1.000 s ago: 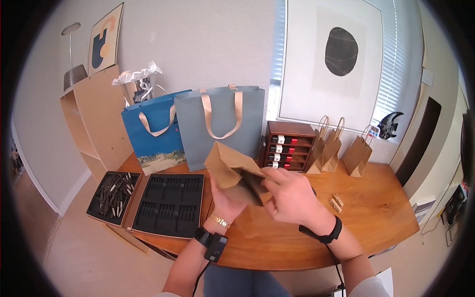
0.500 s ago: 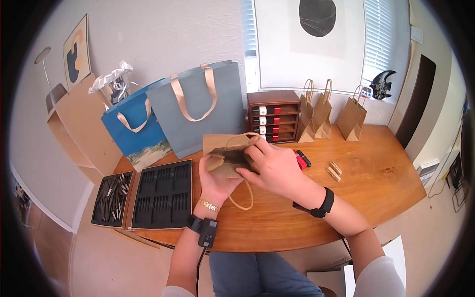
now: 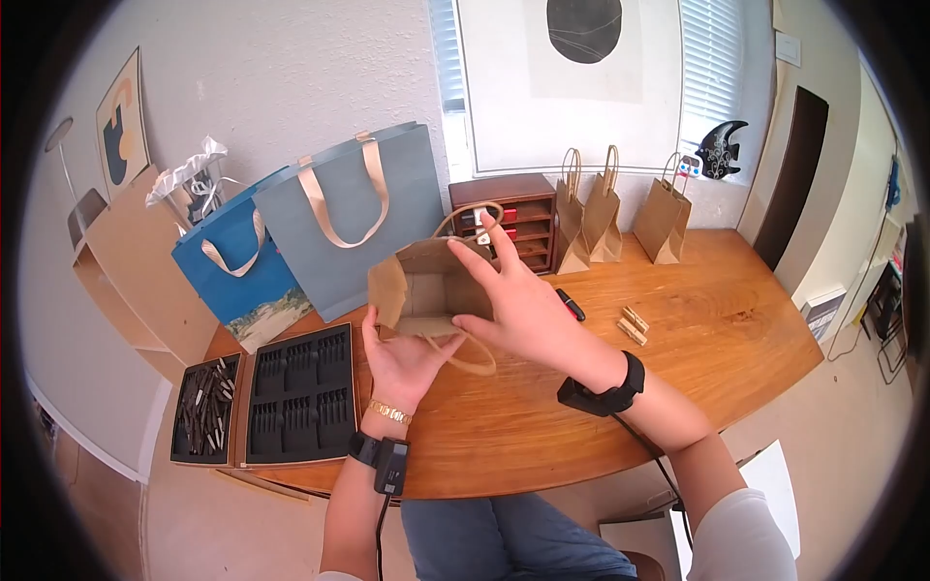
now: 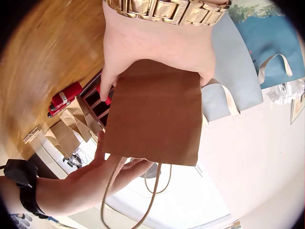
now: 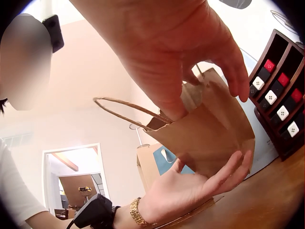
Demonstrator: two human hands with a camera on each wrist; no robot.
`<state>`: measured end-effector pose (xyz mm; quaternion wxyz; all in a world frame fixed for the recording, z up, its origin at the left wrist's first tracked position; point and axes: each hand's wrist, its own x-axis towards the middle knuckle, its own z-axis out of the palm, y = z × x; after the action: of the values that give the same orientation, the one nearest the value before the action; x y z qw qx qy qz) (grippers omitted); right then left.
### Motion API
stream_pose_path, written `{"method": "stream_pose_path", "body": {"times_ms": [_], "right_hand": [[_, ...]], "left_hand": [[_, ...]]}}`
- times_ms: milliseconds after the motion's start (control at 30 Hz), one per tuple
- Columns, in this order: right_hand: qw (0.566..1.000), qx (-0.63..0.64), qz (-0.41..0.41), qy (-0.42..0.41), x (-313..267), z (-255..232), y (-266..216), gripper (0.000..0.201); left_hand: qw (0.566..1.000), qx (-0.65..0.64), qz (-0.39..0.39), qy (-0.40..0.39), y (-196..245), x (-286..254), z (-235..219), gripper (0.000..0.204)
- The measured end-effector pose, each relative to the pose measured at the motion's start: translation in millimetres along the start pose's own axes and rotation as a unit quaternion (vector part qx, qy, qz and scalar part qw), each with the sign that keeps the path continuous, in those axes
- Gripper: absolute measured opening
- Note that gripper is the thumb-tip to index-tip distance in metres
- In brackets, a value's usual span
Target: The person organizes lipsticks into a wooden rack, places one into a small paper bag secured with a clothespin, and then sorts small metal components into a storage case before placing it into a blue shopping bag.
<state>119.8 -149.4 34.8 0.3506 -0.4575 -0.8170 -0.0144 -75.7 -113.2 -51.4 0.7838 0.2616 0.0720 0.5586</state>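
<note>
A small brown paper bag (image 3: 386,290) with twisted handles is held up over the table, its mouth tilted toward the head camera and bare inside. My left hand (image 3: 402,373) grips the bag's lower end from beneath, fingers and thumb along opposite sides in the left wrist view. At the mouth is my right hand (image 3: 533,315), its fingers spread and fairly straight. In the right wrist view the right thumb dips into the bag's opening (image 5: 193,95) while other fingers reach over the far rim. One handle loop (image 4: 151,202) hangs free.
A grey gift bag (image 3: 412,184) and a blue one (image 3: 218,290) stand at the back left. Behind my hands is a wooden rack (image 3: 533,213); several brown bags (image 3: 664,232) stand right of it. A black divided box (image 3: 300,407) lies left, small wooden pieces (image 3: 633,327) right.
The bag has turned from lying sideways to show its mouth, which has widened. My right fingers have gone from pinching the rim to spreading. The head view has shifted.
</note>
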Motion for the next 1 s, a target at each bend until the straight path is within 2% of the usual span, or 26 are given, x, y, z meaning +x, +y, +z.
{"method": "stream_pose_path", "body": {"times_ms": [33,67,133,167,200,267,300,367,400,467,500,600,733,767,833,933,1000], "right_hand": [[0.999,0.017,-0.02,0.025,1,0,5,0.06],[0.999,0.017,-0.02,0.023,2,-1,11,0.06],[0.994,0.092,-0.013,0.059,7,-6,23,0.028],[0.992,0.087,-0.012,0.093,11,-9,29,0.011],[0.994,0.063,0.036,0.088,12,-16,29,0.009],[0.996,-0.019,0.067,0.052,12,-23,39,0.009],[0.996,-0.02,0.067,0.051,10,-22,45,0.009],[0.967,-0.201,0.129,-0.086,7,-11,60,0.018],[0.968,-0.2,0.129,-0.085,6,-7,61,0.018],[0.932,-0.245,0.141,-0.226,6,3,61,0.021],[0.915,-0.258,0.161,-0.266,7,11,66,0.02],[0.914,-0.291,0.14,-0.245,0,43,93,0.029],[0.906,-0.331,0.13,-0.23,-2,51,93,0.028],[0.904,-0.324,0.135,-0.246,-2,49,89,0.021],[0.902,-0.316,0.14,-0.261,-2,51,90,0.02],[0.896,-0.327,0.156,-0.256,-3,59,97,0.028],[0.887,-0.304,0.165,-0.307,0,53,91,0.03]], "left_hand": [[0.998,-0.053,-0.008,0.027,0,1,-5,0.083],[0.993,-0.105,-0.016,0.053,0,2,-9,0.085],[0.99,-0.117,-0.005,0.079,1,1,-6,0.087],[0.987,-0.127,0.005,0.103,1,1,-3,0.088],[0.986,-0.128,0.006,0.105,2,-1,-1,0.088],[0.984,-0.128,0.022,0.119,2,-2,3,0.071],[0.984,-0.129,0.022,0.119,2,-1,1,0.071],[0.988,-0.096,0.042,0.118,2,0,-4,0.072],[0.988,-0.094,0.042,0.117,2,1,-4,0.072],[0.984,-0.111,0.045,0.128,2,2,-6,0.074],[0.985,-0.108,0.047,0.127,2,2,-7,0.074],[0.983,-0.134,0.043,0.12,2,2,-11,0.081],[0.982,-0.145,0.039,0.114,1,3,-15,0.093],[0.983,-0.148,0.04,0.102,1,3,-16,0.096],[0.983,-0.15,0.041,0.1,0,4,-17,0.098],[0.982,-0.151,0.039,0.107,1,4,-15,0.098],[0.981,-0.15,0.037,0.115,1,4,-14,0.098]]}}
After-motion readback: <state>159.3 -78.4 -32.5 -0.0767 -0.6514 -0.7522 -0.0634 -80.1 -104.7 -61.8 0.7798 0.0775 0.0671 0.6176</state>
